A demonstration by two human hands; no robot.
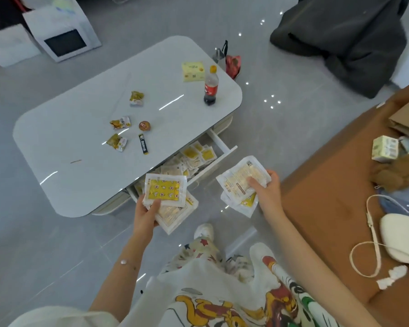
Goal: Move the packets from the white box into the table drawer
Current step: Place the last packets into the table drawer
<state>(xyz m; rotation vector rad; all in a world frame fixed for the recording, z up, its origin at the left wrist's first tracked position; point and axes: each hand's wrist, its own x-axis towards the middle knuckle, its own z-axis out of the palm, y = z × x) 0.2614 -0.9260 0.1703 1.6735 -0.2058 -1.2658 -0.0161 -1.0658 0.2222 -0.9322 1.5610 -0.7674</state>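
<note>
My left hand (147,212) grips a small stack of white-and-yellow packets (166,191) just in front of the near corner of the white table (80,138). My right hand (263,192) grips another bunch of packets (242,178) to the right of the open drawer (219,159). The drawer is pulled out from the table's near side and holds several of the same packets (194,156). The white box is not identifiable in view.
On the tabletop lie three snack packets (119,123), a small round item (144,126), a dark stick sachet (143,143), a cola bottle (210,87) and a yellow box (193,71). A brown sofa (328,197) with a white bag (401,240) stands at the right. My feet (204,231) are on the grey floor.
</note>
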